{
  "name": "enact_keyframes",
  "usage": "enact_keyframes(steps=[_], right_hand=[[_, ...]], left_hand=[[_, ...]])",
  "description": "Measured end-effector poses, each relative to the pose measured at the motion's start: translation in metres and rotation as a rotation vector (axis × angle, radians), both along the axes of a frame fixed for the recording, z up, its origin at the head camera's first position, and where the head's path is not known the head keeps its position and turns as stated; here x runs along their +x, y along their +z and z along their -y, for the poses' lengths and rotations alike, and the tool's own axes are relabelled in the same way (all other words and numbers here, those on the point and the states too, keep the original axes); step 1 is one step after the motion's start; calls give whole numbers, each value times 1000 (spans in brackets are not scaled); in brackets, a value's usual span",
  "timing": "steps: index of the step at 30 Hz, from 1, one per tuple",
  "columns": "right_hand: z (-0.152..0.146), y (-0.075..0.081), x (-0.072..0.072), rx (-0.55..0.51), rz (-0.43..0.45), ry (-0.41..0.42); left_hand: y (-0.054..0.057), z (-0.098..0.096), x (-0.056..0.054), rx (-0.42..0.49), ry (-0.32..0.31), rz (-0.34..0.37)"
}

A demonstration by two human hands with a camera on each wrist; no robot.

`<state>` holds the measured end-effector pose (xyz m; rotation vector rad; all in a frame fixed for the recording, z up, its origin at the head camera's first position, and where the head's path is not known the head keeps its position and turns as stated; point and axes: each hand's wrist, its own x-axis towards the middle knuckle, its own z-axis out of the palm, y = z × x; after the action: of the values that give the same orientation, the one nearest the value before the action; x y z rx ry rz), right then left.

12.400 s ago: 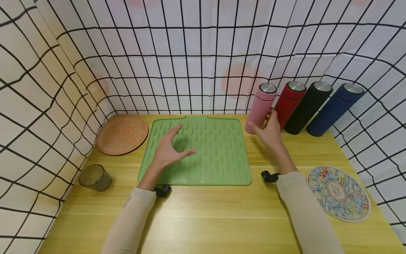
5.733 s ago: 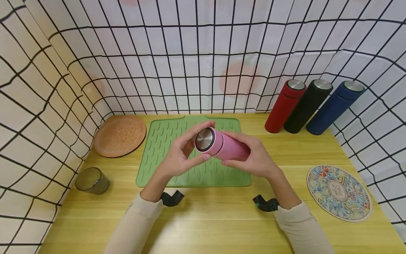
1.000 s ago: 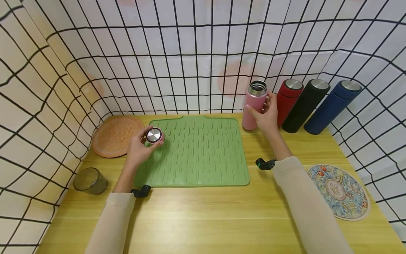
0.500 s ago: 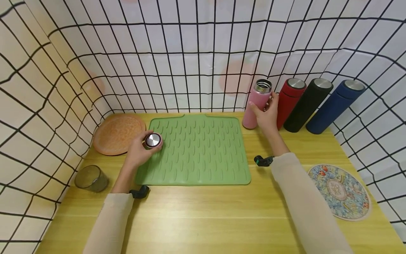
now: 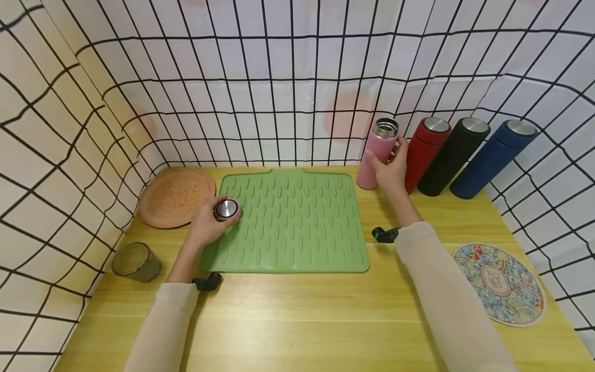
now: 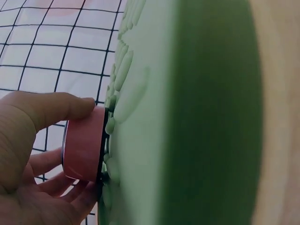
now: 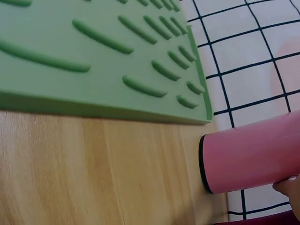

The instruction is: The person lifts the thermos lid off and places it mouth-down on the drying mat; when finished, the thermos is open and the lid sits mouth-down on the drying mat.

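Between thumb and fingers, my left hand (image 5: 203, 225) holds the pink lid (image 5: 227, 209) of a thermos bottle, its steel top facing up. It is at the left side of the green ridged mat (image 5: 297, 222); in the left wrist view the lid (image 6: 84, 145) has its lower rim right at the ridges. My right hand (image 5: 393, 168) grips the body of the pink thermos bottle (image 5: 375, 150), which stands upright and uncapped at the back, right of the mat. In the right wrist view, the bottle's base (image 7: 220, 164) is at the wooden table, close to the mat's corner.
Right of the pink bottle stand a red bottle (image 5: 425, 152), a black bottle (image 5: 453, 157) and a blue bottle (image 5: 490, 160), all capped. An orange round mat (image 5: 176, 196) and a tinted glass (image 5: 136, 262) are at the left, a patterned round mat (image 5: 501, 284) at the right. Wire grid walls surround the table.
The capped pink bottle was lifted from the back and held over the mat by both hands. Its lid came off, and the bottle returned to the back. Lately the lid moved slightly nearer me.
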<state>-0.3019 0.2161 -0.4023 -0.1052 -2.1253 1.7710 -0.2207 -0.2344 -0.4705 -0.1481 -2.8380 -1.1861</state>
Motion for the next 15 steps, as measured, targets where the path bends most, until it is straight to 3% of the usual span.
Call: enact_keyframes(steps=[7,15], right_hand=[[-16,-31,-25,57,-25,-24],[-16,-26,-15,152,74,-28]], left_hand=[[4,-2,2,-87,-2,-35],[5,-1,4,-124,-6,-20]])
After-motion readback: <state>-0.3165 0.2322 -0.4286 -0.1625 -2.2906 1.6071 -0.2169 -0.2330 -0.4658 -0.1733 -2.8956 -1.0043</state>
